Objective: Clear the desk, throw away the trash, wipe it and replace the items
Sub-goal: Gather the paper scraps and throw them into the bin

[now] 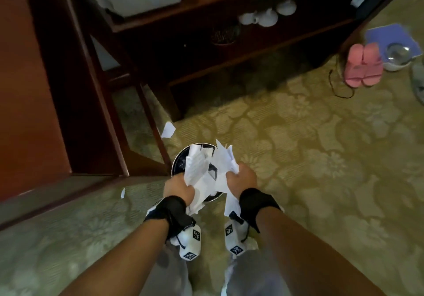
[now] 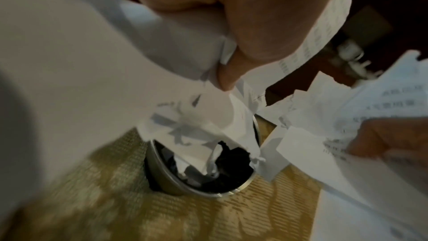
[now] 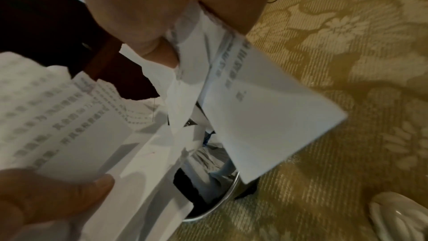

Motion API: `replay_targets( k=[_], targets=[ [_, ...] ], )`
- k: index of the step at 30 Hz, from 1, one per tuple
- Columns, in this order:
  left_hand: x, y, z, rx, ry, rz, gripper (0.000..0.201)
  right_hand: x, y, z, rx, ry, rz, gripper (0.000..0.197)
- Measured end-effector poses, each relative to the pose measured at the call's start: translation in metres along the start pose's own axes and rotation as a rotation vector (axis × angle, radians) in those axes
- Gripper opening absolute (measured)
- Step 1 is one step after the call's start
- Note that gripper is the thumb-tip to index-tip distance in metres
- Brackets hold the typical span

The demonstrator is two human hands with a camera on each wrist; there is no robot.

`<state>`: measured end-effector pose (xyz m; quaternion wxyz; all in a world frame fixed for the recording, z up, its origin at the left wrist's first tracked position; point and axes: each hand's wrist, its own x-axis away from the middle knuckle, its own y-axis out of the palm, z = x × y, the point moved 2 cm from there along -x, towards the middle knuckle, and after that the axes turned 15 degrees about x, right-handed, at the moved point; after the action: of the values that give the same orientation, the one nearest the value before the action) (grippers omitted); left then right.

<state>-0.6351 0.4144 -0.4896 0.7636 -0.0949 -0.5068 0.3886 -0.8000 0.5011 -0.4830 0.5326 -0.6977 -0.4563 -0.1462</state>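
Both my hands hold torn white printed paper directly above a round metal-rimmed trash bin [image 1: 177, 158] on the carpet. My left hand [image 1: 177, 186] grips one bunch of paper [image 1: 197, 165]; its thumb [image 2: 243, 47] pinches the sheets. My right hand [image 1: 241, 176] grips the other bunch [image 1: 223, 155], with thumb and fingers [image 3: 143, 30] closed on printed sheets [image 3: 266, 109]. The two bunches are torn apart, with a gap between them. Inside the bin [image 2: 208, 188] lie dark liner and paper scraps. The bin rim [image 3: 222, 202] shows below the paper.
A dark wooden desk [image 1: 160, 50] stands ahead, with white cups [image 1: 266, 13] on its lower shelf. Paper scraps [image 1: 168, 130] lie on the patterned carpet near the desk leg. Pink slippers [image 1: 364, 65] and a bowl [image 1: 398, 56] sit at the right.
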Motion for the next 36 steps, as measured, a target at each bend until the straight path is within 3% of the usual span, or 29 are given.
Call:
replay_targets(
  k=[3,7,10,13,18,25,29,34,36],
  targets=[
    [-0.053,0.026,-0.019,-0.042,0.059,0.014,0.03,-0.048,0.046,0.01,0.03,-0.019,0.001,0.024],
    [-0.115,0.052,-0.042,-0.135,0.118,0.029,0.03,-0.103,0.097,0.016,0.188,-0.079,-0.008,0.042],
    [-0.142,0.063,-0.055,-0.245,0.17,0.055,0.035,-0.13,0.118,0.013,0.419,-0.17,0.014,0.058],
    [-0.149,0.072,-0.057,-0.393,0.31,0.082,0.045,-0.147,0.133,0.013,0.621,-0.194,-0.028,0.078],
    [-0.153,0.075,-0.057,-0.466,0.422,0.097,0.048,-0.153,0.158,0.021,0.849,-0.242,-0.16,0.046],
    [-0.151,0.079,-0.063,-0.41,0.483,0.099,0.045,-0.162,0.171,0.018,0.9,-0.265,-0.19,0.044],
    [-0.153,0.078,-0.059,-0.375,0.491,0.091,0.041,-0.157,0.152,0.011,0.924,-0.361,-0.204,0.043],
    [-0.149,0.069,-0.058,-0.452,0.452,0.086,0.036,-0.143,0.104,-0.008,0.918,-0.406,-0.24,0.018],
    [-0.146,0.07,-0.054,-0.55,0.463,0.058,0.032,-0.139,0.079,-0.015,0.913,-0.394,-0.177,0.026]
  ],
)
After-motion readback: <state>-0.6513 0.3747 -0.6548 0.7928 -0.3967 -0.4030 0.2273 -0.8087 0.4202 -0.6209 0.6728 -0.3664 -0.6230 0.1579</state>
